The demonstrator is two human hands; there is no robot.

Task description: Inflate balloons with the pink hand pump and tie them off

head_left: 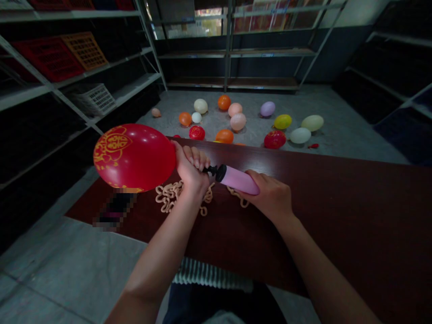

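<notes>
A large inflated red balloon with yellow printed figures extends leftward from my left hand. The fingers of that hand are closed around the balloon's neck, where the black end of a pump also enters the grip. How the neck sits on the pump is hidden by my fingers. My right hand wraps around the pink barrel of the balloon pump, which tilts down to the right. Beneath my hands, curly beige strips lie on the dark brown table.
A blurred-out phone-like object lies at the table's left end. Beyond the table, several balloons, such as an orange one and a yellow one, lie on the grey floor. Metal shelves stand behind; crates fill the left rack.
</notes>
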